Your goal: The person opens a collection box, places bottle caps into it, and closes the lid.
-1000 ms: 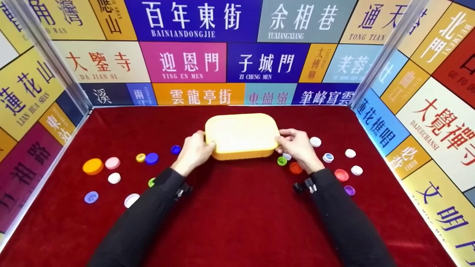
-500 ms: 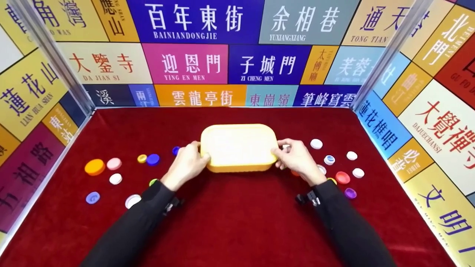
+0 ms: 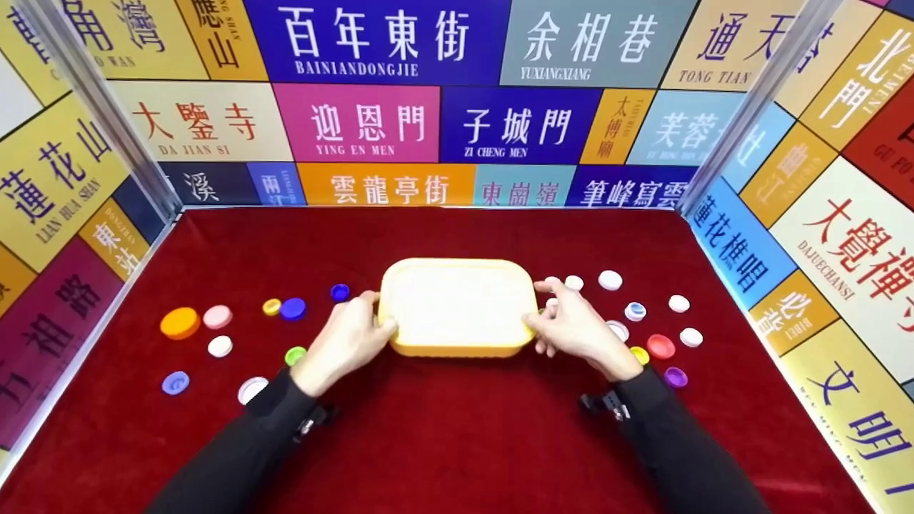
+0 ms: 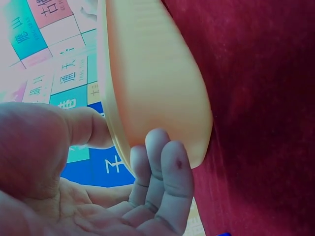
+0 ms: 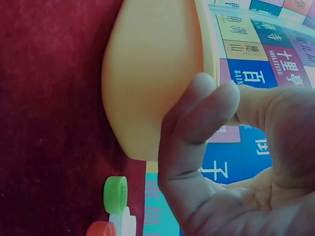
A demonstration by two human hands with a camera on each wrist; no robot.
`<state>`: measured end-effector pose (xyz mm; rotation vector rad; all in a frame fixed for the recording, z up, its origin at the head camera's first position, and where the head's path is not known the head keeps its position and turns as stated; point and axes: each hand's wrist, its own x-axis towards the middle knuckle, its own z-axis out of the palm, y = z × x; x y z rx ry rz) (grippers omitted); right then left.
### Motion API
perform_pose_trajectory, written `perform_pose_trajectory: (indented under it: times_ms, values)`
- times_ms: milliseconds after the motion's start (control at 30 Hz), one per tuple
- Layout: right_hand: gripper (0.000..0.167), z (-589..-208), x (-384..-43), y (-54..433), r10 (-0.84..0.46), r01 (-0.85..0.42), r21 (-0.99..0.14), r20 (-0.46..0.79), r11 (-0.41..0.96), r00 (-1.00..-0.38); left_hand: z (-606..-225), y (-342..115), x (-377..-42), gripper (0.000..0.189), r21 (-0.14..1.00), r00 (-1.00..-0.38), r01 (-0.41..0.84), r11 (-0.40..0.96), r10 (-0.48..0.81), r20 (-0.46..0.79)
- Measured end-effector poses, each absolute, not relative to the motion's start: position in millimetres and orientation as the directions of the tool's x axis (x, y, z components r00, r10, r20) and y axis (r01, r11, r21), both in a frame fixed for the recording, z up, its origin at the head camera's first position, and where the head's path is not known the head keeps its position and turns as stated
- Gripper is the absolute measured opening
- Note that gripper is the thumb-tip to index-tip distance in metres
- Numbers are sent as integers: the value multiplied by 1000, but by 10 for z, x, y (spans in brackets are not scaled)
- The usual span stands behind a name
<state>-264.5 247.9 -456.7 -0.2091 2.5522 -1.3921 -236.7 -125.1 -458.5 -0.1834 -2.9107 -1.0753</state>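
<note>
A yellow plastic box (image 3: 458, 303) with rounded corners and a pale, flat top is in the middle of the head view. My left hand (image 3: 344, 344) grips its left end, thumb at the top edge and fingers against the side wall (image 4: 157, 73). At the other end my right hand (image 3: 580, 330) pinches the rim between thumb and curled fingers. The right wrist view shows the box's smooth side (image 5: 152, 78) tapering toward the red cloth, with a green bottle cap (image 5: 115, 194) and a red cap (image 5: 101, 229) near that hand.
Several loose bottle caps lie on the red cloth (image 3: 457, 442). An orange cap (image 3: 180, 323), a pink cap (image 3: 218, 316) and a blue cap (image 3: 293, 308) are on the left. A red cap (image 3: 660, 346) and a purple cap (image 3: 675, 377) are on the right. Printed panels (image 3: 357, 123) enclose the table.
Both hands have drawn the yellow box toward the person, from near the back of the cloth to about its middle. White caps formerly covered by the right hand now show beside it.
</note>
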Motion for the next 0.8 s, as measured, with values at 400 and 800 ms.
perform_pose_trajectory:
  times_ms: [400,800]
  values:
    - [83,-4466,-2427,2534,-316,-36,-798,-196,602,-928,-4511,-1260,-2106,61,613,-996,52,788,85,-25]
    - [74,-4459,-2377,2523,-347,-60,-779,-208,625,-915,-4500,-1273,-2028,56,609,-992,102,787,129,-1]
